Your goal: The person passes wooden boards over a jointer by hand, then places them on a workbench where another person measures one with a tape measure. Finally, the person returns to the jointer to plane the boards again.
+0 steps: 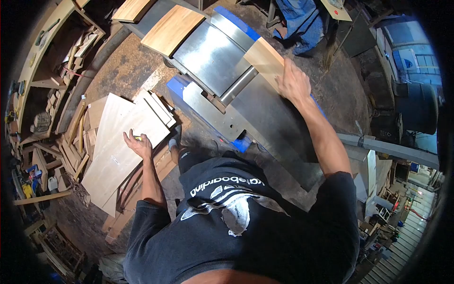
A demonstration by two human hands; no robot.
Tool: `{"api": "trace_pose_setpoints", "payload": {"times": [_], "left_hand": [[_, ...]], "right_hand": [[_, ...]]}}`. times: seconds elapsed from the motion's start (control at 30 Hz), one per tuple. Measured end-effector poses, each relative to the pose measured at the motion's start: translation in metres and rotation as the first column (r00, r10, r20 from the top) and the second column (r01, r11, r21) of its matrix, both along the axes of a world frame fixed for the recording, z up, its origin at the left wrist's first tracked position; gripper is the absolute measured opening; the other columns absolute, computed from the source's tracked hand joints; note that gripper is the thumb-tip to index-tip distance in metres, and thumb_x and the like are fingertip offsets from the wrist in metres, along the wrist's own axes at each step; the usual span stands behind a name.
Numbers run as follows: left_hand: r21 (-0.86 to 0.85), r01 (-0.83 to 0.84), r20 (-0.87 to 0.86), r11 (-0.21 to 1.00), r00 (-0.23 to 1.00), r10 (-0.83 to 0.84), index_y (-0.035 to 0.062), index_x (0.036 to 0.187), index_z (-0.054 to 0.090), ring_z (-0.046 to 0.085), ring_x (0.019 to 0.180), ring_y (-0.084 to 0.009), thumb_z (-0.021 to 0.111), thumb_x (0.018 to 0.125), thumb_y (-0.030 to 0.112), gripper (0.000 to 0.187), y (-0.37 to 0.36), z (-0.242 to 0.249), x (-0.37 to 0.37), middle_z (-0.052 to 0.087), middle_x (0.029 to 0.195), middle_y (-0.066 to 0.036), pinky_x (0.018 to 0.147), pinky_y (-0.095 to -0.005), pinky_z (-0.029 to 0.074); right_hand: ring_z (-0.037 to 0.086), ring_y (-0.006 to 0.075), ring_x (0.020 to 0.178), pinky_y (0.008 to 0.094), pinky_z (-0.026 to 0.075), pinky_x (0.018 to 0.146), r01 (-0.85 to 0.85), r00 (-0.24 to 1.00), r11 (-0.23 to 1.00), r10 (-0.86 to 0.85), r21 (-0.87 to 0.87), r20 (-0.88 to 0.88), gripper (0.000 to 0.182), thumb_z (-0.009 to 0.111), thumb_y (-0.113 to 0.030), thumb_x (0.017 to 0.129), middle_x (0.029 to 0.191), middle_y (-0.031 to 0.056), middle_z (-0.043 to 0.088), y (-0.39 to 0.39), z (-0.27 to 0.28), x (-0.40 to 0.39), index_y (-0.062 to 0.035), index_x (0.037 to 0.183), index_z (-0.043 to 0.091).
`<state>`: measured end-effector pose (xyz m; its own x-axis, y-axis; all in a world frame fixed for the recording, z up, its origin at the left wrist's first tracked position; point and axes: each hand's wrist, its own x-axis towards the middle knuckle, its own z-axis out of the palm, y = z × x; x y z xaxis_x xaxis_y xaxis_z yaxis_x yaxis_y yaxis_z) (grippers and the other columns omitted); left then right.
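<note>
My right hand (293, 81) is on the near end of the wooden board (264, 60), which sits along the blue-edged far side of the machine (205, 57), by the end of the bright metal cylinder (239, 85); the hand is a little blurred, so whether thumb and fingers are pinching the wood or only bearing on it, I can't tell; over to my left hand (138, 144), fingers spread apart above the pale panel (124, 154), a small yellow thing (138, 138) showing between them, and whether I've got hold of it I can't say; up front, two more boards (172, 29) lie side by side, the nearer one beside the shiny bed plate.
</note>
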<state>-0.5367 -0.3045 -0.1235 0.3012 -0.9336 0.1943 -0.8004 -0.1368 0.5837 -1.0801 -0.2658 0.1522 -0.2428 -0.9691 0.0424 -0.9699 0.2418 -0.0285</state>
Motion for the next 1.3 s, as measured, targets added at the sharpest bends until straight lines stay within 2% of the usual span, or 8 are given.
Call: {"api": "trace_pose_setpoints", "payload": {"times": [0.13, 0.3, 0.73, 0.8, 0.93, 1.03, 1.1, 1.3], "left_hand": [[-0.006, -0.021, 0.007, 1.000, 1.000, 0.021, -0.0043, 0.136, 0.055, 0.033, 0.142, -0.0435, 0.062, 0.078, 0.013, 0.060, 0.002, -0.003, 0.001, 0.032, 0.154, -0.026, 0.117, -0.0497, 0.030], [-0.035, -0.048, 0.000, 0.998, 0.999, 0.048, -0.0039, 0.135, 0.055, 0.033, 0.142, -0.0435, 0.063, 0.078, 0.012, 0.060, 0.010, -0.008, 0.012, 0.033, 0.154, -0.026, 0.117, -0.0494, 0.030], [-0.009, -0.113, 0.020, 0.994, 0.993, 0.113, -0.0061, 0.136, 0.052, 0.034, 0.140, -0.0461, 0.063, 0.080, 0.015, 0.061, 0.049, -0.014, 0.031, 0.033, 0.152, -0.030, 0.117, -0.0521, 0.028], [0.006, -0.111, 0.036, 0.994, 0.993, 0.111, -0.0067, 0.136, 0.052, 0.034, 0.140, -0.0463, 0.063, 0.079, 0.016, 0.062, 0.052, -0.018, 0.032, 0.032, 0.152, -0.030, 0.116, -0.0522, 0.028], [0.021, -0.117, 0.042, 0.993, 0.992, 0.116, -0.0071, 0.136, 0.052, 0.034, 0.140, -0.0464, 0.063, 0.079, 0.017, 0.063, 0.057, -0.017, 0.035, 0.032, 0.152, -0.030, 0.116, -0.0521, 0.029], [0.022, -0.126, 0.037, 0.992, 0.992, 0.125, -0.0069, 0.137, 0.052, 0.033, 0.140, -0.0460, 0.063, 0.080, 0.018, 0.062, 0.059, -0.016, 0.036, 0.032, 0.153, -0.029, 0.116, -0.0520, 0.029], [0.037, -0.143, 0.024, 0.989, 0.990, 0.142, -0.0069, 0.137, 0.052, 0.033, 0.141, -0.0457, 0.062, 0.081, 0.018, 0.062, 0.062, -0.014, 0.036, 0.031, 0.154, -0.029, 0.116, -0.0519, 0.029], [0.061, -0.175, 0.003, 0.983, 0.985, 0.175, -0.0068, 0.138, 0.050, 0.031, 0.142, -0.0455, 0.063, 0.081, 0.014, 0.062, 0.074, -0.014, 0.038, 0.029, 0.156, -0.029, 0.117, -0.0509, 0.028]], "right_hand": [[0.065, 0.0473, 0.100, 0.0557, 0.053, 0.083, 0.010, 0.999, 1.000, -0.011, 0.013, 0.031, 0.059, 0.069, -0.022, 0.085, 0.116, 0.0265, 0.064, -0.014, -0.007, -0.001, -0.0027, 0.134, 0.042], [0.065, 0.0494, 0.097, 0.0578, 0.053, 0.080, -0.018, 1.000, 1.000, 0.018, -0.002, 0.010, 0.051, 0.069, -0.022, 0.086, 0.111, 0.0282, 0.064, -0.030, -0.006, 0.006, -0.0027, 0.126, 0.043], [0.065, 0.0496, 0.098, 0.0564, 0.053, 0.083, -0.030, 1.000, 0.999, 0.030, 0.013, -0.008, 0.050, 0.071, -0.024, 0.085, 0.113, 0.0276, 0.064, -0.069, -0.008, 0.018, -0.0005, 0.120, 0.043], [0.067, 0.0482, 0.093, 0.0569, 0.055, 0.079, -0.070, 0.997, 0.997, 0.069, -0.030, -0.041, 0.045, 0.071, -0.021, 0.086, 0.107, 0.0274, 0.064, -0.073, -0.005, 0.022, 0.0001, 0.115, 0.044], [0.067, 0.0486, 0.093, 0.0568, 0.055, 0.080, -0.075, 0.997, 0.997, 0.074, -0.020, -0.038, 0.046, 0.071, -0.021, 0.086, 0.107, 0.0278, 0.064, -0.084, -0.003, 0.028, 0.0006, 0.115, 0.044], [0.067, 0.0484, 0.093, 0.0562, 0.056, 0.080, -0.078, 0.996, 0.997, 0.077, -0.012, -0.041, 0.046, 0.071, -0.021, 0.085, 0.108, 0.0282, 0.064, -0.093, -0.003, 0.031, 0.0013, 0.115, 0.043], [0.064, 0.0503, 0.100, 0.0573, 0.051, 0.086, -0.036, 0.999, 0.999, 0.036, 0.018, 0.002, 0.049, 0.071, -0.025, 0.085, 0.114, 0.0298, 0.064, -0.099, -0.005, 0.032, 0.0003, 0.116, 0.044], [0.065, 0.0494, 0.103, 0.0552, 0.053, 0.089, -0.015, 1.000, 0.999, 0.016, 0.037, -0.016, 0.050, 0.072, -0.025, 0.084, 0.115, 0.0295, 0.065, -0.117, -0.001, 0.041, 0.0004, 0.117, 0.044]]}}
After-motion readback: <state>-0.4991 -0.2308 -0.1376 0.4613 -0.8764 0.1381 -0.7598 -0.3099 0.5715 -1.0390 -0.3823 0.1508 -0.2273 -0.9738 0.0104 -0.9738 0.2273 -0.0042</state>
